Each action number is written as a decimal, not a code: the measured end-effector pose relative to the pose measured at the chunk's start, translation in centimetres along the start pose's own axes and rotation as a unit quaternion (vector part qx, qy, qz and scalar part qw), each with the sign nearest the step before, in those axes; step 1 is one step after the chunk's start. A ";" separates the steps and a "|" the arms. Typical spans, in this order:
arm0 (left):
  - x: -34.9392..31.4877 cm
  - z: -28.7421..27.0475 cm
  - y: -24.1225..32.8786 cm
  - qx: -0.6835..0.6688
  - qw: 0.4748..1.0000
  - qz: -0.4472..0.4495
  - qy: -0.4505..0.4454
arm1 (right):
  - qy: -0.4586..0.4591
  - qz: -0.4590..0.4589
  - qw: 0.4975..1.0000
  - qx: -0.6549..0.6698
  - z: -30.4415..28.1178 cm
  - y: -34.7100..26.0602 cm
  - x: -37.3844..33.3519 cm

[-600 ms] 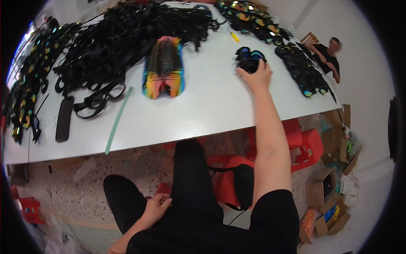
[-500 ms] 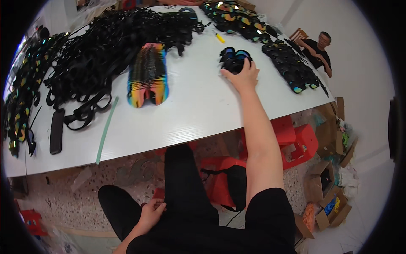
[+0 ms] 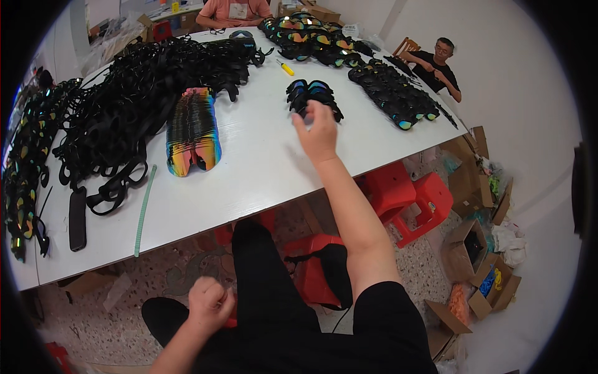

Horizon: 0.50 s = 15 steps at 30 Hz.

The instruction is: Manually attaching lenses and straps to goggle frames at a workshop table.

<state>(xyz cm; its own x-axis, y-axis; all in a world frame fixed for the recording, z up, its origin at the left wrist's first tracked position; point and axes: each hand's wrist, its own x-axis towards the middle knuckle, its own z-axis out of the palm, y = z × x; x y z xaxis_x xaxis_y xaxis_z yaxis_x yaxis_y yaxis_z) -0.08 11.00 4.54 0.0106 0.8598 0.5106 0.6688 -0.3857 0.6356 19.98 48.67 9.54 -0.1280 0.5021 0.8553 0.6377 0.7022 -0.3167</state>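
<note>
On the white table (image 3: 252, 149) stands a small row of black goggles (image 3: 319, 93) with blue-tinted lenses. Just in front of it is my right hand (image 3: 319, 131), thumb and fingers apart, with nothing seen between them; its fingertips overlap the row's near end, and contact cannot be made out. My left hand (image 3: 210, 303) is raised above my lap, its fingers curled into a loose fist with nothing visible in it. Left of the right hand lies a long stack of rainbow-mirrored lenses (image 3: 194, 134). A large heap of black straps and frames (image 3: 115, 106) spreads behind that stack.
A yellow-handled tool (image 3: 286, 68) lies beyond the goggles. More mirrored goggles (image 3: 392, 93) line the right side. A green strip (image 3: 144, 212) and a dark case (image 3: 77, 219) are near the front edge. Red stools (image 3: 389, 190) and cardboard boxes (image 3: 492, 293) stand below; a person (image 3: 433, 68) sits across.
My right hand has drawn back slightly from the goggles, and its fingers have come off them. My left hand has risen from my thigh and curled. The view has shifted.
</note>
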 end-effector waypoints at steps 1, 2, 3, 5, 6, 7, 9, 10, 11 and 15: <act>2.4 -1.1 1.3 0.007 0.996 0.084 0.018 | -0.031 -0.003 0.999 0.032 0.3 -1.8 -0.9; 4.4 -2.0 2.5 -0.013 0.988 0.154 0.023 | -0.063 -0.006 0.996 0.064 0.7 -3.6 -1.5; 6.3 -2.9 3.8 -0.033 0.974 0.220 0.028 | -0.095 -0.008 0.991 0.091 0.9 -5.4 -2.3; 9.3 -5.0 7.9 -0.043 0.947 0.314 0.058 | -0.140 -0.020 0.980 0.141 1.5 -9.2 -3.1; 10.0 -6.1 9.2 -0.045 0.932 0.356 0.045 | -0.148 -0.037 0.978 0.144 2.0 -10.4 -3.3; 10.4 -7.3 10.6 -0.087 0.921 0.378 0.032 | -0.159 -0.055 0.974 0.153 2.4 -11.2 -3.3; 9.5 -8.3 11.9 -0.101 0.912 0.388 0.092 | -0.153 -0.054 0.978 0.132 3.1 -12.0 -3.1; 8.7 -8.9 11.9 -0.092 0.923 0.362 0.092 | -0.152 -0.055 0.979 0.123 3.4 -11.5 -2.9; 7.8 -9.6 11.7 -0.079 0.930 0.342 0.110 | -0.162 -0.025 0.977 0.133 3.8 -11.0 -2.8; 5.9 -12.7 10.4 -0.029 0.942 0.289 0.170 | -0.178 0.013 0.978 0.113 4.8 -11.1 -4.0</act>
<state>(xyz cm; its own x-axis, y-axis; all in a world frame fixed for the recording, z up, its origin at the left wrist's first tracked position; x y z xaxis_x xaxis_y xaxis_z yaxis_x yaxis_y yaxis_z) -2.54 7.81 21.50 0.1155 0.3480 0.9303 0.5820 -0.7827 0.2206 9.77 41.30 7.63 -0.3957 0.6359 0.6626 0.4649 0.7609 -0.4526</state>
